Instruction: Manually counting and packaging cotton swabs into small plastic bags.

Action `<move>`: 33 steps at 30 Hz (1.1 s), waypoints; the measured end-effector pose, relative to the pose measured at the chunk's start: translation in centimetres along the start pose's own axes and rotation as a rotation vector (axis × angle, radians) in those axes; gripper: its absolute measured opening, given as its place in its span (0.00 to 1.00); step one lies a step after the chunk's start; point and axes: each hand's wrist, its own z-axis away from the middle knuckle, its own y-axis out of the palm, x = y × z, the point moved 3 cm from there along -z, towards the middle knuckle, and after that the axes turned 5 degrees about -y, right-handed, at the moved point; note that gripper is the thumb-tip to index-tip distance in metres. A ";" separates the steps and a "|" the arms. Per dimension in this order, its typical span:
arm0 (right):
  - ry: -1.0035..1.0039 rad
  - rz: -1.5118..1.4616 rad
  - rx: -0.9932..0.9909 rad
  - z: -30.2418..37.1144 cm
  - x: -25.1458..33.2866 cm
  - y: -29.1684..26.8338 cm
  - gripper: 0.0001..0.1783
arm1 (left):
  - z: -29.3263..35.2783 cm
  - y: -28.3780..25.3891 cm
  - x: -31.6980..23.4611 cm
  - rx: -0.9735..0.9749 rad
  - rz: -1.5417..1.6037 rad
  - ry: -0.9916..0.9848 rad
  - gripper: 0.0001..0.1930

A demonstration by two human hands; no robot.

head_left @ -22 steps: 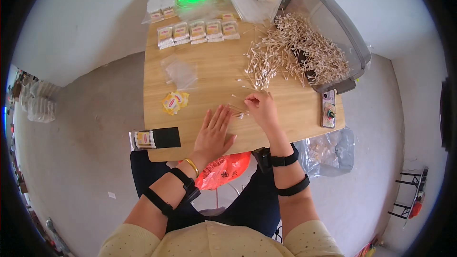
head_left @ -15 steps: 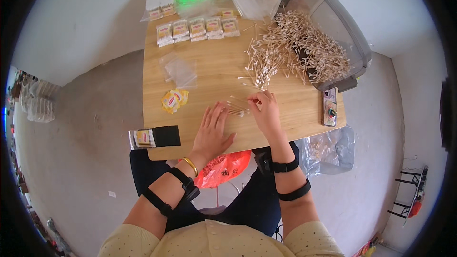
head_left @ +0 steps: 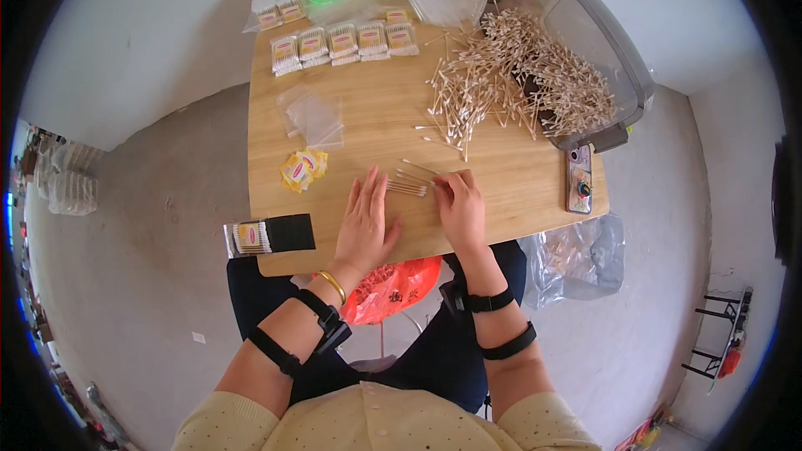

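Fingers (head_left: 378, 192) of left hand (head_left: 365, 225) spread flat on counter (head_left: 334, 225), tips touching small bunch of cotton swabs (head_left: 408, 186); right hand (head_left: 459, 209) fingers curled narrow at its other end. Swabs look light, thin, rolly; best pinched mid-shaft as a bundle.

left hand (head_left: 366, 221) flat on table (head_left: 518, 188) | right hand (head_left: 460, 207) on cotton swabs (head_left: 408, 184) (small bundle)

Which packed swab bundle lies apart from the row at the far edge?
The packed bundle on the black pad at the table's near-left corner, left of the left hand. The others sit side by side at the far edge.
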 end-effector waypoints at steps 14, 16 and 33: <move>-0.061 -0.067 0.062 -1.4 0.2 1.1 0.08 | -0.3 0.5 -0.2 0.111 -0.160 0.013 0.38; -0.059 -0.031 0.021 -1.9 0.2 0.5 0.08 | -0.3 0.7 -0.5 0.133 -0.187 0.013 0.38; -0.070 0.297 0.085 -5.9 -0.8 1.0 0.07 | -0.4 0.4 -0.7 0.171 -0.165 -0.013 0.39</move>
